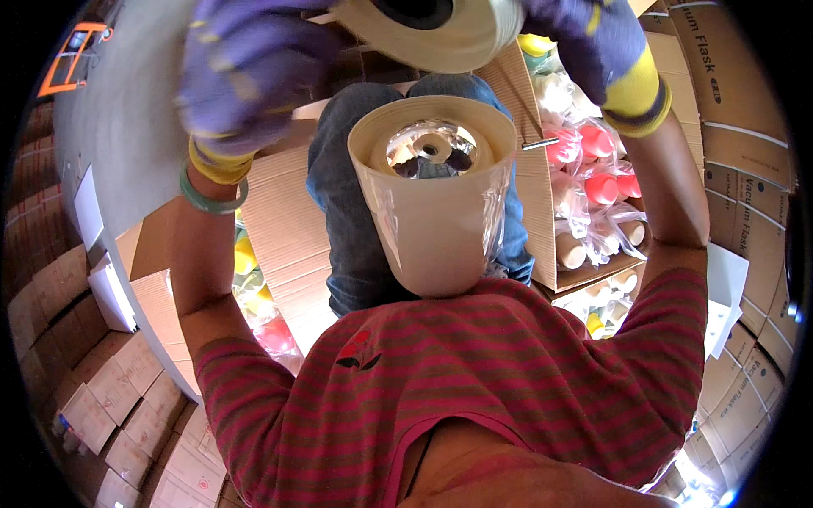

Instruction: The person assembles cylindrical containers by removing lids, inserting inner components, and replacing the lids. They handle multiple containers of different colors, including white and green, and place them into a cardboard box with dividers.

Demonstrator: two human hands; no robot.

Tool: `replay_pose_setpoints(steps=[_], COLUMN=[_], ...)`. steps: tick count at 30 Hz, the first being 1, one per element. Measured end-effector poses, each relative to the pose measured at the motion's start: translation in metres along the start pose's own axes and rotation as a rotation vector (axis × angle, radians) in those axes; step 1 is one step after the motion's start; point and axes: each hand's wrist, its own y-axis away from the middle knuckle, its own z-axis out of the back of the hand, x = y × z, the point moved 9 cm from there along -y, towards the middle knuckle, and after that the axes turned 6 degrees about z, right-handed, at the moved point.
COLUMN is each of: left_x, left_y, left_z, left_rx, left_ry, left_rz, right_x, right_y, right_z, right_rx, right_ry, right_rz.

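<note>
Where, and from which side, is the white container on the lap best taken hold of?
Probably hold the white container by its upper outer wall, from left and right together: its open end faces up, and the round wall seems to narrow downward.

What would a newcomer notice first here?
The cream pot in the lap, its silver inside gleaming mid-picture. Next, at the top edge, a cream ring between the purple-gloved left hand and right hand. Then the bright red pieces in the open carton at right.
</note>
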Motion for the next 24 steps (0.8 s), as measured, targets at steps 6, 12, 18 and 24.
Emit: replay_pose_setpoints(steps=[6, 12, 18, 24], left_x=[0.039, 0.049, 0.028, 0.007], left_y=[0.063, 0.105, 0.083, 0.057], left_z=[-0.019, -0.106, -0.122, -0.099], left_rx=[-0.343, -0.173, -0.081, -0.087], left_ry=[0.002, 0.632, 0.968, 0.821], left_rz=[0.435, 0.721, 0.852, 0.674], right_x=[0.018, 0.008, 0.008, -0.008], right_y=[0.036, 0.05, 0.051, 0.056], right_z=[-0.047, -0.051, -0.052, -0.05], right_rx=[0.655, 0.687, 0.71, 0.628], right_ry=[0.501, 0.319, 0.278, 0.193], right_rz=[0.44, 0.446, 0.444, 0.422])
